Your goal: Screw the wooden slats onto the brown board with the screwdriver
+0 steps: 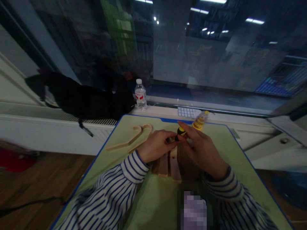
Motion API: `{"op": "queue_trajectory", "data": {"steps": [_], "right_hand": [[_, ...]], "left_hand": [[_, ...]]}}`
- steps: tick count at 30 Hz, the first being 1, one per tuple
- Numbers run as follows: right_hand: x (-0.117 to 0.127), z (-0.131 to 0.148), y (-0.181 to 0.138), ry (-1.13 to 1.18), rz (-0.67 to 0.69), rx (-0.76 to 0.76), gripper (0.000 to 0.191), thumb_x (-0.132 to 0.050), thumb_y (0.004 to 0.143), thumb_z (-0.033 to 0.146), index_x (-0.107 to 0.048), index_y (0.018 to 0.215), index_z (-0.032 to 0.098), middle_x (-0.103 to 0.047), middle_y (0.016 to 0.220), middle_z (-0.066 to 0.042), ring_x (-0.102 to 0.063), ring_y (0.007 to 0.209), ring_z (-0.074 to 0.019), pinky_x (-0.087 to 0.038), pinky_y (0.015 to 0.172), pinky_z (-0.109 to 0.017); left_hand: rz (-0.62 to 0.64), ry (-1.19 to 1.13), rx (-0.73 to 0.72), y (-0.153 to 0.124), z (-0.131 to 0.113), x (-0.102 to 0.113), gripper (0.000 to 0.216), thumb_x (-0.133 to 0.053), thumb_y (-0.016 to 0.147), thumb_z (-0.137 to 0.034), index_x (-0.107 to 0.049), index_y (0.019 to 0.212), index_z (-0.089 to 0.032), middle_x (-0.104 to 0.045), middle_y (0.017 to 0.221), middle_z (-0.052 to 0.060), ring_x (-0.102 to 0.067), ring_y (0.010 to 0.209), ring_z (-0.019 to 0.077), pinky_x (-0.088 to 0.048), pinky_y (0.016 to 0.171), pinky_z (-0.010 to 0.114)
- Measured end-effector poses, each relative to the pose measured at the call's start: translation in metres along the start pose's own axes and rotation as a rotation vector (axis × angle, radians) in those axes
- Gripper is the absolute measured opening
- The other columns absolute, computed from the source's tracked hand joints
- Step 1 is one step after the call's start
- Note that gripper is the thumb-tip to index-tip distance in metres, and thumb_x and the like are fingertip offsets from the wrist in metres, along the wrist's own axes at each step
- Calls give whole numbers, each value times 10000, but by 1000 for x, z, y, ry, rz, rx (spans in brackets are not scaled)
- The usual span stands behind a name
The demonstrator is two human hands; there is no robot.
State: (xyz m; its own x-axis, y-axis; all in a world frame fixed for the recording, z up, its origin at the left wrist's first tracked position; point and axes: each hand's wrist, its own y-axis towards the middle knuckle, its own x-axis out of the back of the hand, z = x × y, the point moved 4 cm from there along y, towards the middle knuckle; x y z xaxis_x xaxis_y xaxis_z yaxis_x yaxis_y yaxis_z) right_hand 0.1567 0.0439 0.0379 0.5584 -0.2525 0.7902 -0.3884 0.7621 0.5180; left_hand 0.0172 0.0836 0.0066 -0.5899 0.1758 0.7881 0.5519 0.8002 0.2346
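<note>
So, on the green tabletop with blue edging (153, 204), two pale, hook-ended wooden strips (130, 140) lay far left, beside the left wrist. Next over, the left hand (157, 145) had its thumb and index finger bunched close together; couldn't tell if they gripped anything. Below those fingers, two flat, reddish-tan wooden bars (163, 167) pointed lengthwise toward the wearer, over a dark brown wooden board (189, 164). The big thing: a stubby yellow-and-black tool (181, 131) sat just right of the left fingertips, its long axis slanting down-left toward them. The right hand (201, 150) was nearer, thumb and fingers closed around it. Past it stood a clear plastic bottle with a yellow base (199, 122).
</note>
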Motion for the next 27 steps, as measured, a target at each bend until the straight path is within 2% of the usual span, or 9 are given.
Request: {"op": "queue_trajectory", "data": {"steps": [27], "right_hand": [[-3, -2, 1, -13, 21, -37, 376, -428, 926, 290, -442, 1290, 195, -642, 1111, -109, -630, 949, -224, -511, 823, -400]], "left_hand": [[38, -37, -14, 0, -4, 1, 137, -517, 835, -241, -640, 849, -183, -635, 745, 2, -565, 667, 126, -373, 589, 211]]}}
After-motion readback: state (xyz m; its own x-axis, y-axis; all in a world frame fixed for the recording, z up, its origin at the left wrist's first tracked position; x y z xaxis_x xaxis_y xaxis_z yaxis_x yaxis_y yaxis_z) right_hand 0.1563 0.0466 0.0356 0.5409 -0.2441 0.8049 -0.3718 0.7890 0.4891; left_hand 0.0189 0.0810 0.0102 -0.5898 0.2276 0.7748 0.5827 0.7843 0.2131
